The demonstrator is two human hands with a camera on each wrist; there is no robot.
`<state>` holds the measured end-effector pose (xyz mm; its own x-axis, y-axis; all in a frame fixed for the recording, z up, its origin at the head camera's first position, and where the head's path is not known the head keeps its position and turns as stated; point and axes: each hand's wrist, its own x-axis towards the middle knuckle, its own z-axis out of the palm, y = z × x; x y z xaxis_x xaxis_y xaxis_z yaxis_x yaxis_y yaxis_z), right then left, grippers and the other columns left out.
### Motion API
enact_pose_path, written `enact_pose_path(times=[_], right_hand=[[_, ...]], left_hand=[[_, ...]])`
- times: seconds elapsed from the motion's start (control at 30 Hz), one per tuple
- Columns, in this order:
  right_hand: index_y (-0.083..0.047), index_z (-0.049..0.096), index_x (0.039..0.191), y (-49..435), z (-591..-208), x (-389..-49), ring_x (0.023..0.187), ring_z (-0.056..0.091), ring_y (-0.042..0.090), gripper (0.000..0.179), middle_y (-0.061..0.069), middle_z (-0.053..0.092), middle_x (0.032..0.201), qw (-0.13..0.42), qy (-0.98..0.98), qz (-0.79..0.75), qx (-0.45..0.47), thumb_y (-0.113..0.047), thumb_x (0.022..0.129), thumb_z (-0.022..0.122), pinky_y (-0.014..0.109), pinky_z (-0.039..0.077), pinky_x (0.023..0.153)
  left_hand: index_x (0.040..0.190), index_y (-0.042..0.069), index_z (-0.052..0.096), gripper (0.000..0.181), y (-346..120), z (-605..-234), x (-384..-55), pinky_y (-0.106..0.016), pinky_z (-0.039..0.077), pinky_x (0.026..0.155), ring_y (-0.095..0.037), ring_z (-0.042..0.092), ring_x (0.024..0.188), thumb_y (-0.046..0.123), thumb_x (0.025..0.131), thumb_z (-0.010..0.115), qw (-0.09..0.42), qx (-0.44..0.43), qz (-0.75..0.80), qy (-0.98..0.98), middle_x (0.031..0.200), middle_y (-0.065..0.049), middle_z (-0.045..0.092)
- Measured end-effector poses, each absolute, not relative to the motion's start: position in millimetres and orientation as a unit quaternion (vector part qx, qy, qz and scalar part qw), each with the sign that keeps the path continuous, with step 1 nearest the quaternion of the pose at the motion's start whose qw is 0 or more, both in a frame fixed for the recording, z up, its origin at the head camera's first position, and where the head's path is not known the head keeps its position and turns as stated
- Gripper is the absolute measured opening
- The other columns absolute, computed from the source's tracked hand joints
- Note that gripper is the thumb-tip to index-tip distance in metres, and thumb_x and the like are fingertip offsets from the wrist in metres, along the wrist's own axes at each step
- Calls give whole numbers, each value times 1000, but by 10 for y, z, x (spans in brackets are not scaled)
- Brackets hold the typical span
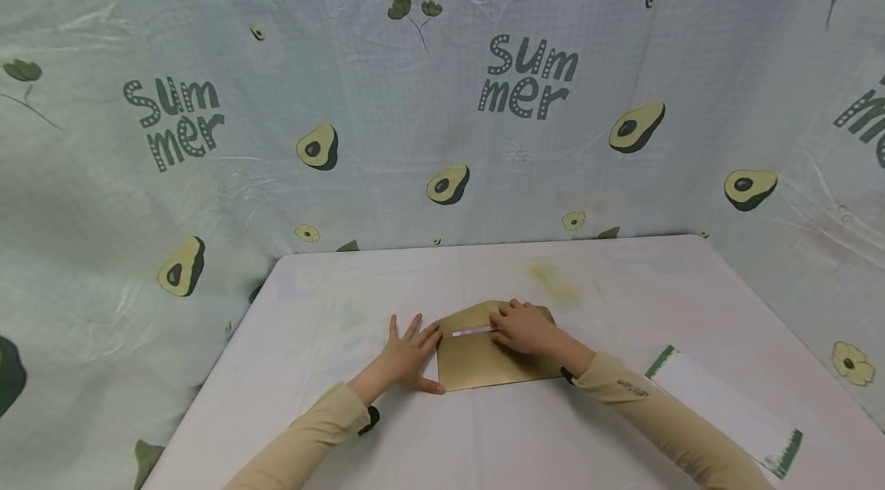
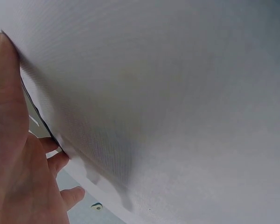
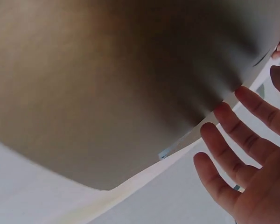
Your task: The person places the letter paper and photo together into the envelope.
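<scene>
A gold envelope (image 1: 477,363) lies on the table with its flap (image 1: 477,315) spread away from the body. Along the fold runs a narrow pale strip (image 1: 472,332), partly covered by my right hand (image 1: 527,330). The right wrist view has that hand's fingers (image 3: 224,147) slightly bent and apart, their tips at the gold surface along the strip. My left hand (image 1: 406,359) rests at the envelope's left edge, fingers spread. Its thumb (image 2: 4,70) touches the lower left corner, and its fingertips are near the upper left one.
A white sheet with green grass-like ends (image 1: 726,409) lies at the right, partly behind my right sleeve (image 1: 664,421). The pale table (image 1: 359,283) carries a yellowish stain near the back. A curtain printed with avocados (image 1: 387,91) hangs behind and along both sides.
</scene>
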<state>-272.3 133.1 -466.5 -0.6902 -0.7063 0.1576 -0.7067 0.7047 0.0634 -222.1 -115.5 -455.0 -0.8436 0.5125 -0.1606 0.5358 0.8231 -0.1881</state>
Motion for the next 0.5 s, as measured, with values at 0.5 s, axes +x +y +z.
enact_pose_path(times=[0.5], right_hand=[[-13, 48, 88, 1259, -4715, -2718, 69, 36, 15, 28, 0, 44, 77, 78, -910, -21, 407, -41, 87, 52, 27, 28, 57]], left_hand=[[139, 12, 30, 99, -1135, -4560, -2237, -67, 17, 97, -34, 21, 135, 73, 65, 54, 61, 266, -115, 955, 146, -4, 28]])
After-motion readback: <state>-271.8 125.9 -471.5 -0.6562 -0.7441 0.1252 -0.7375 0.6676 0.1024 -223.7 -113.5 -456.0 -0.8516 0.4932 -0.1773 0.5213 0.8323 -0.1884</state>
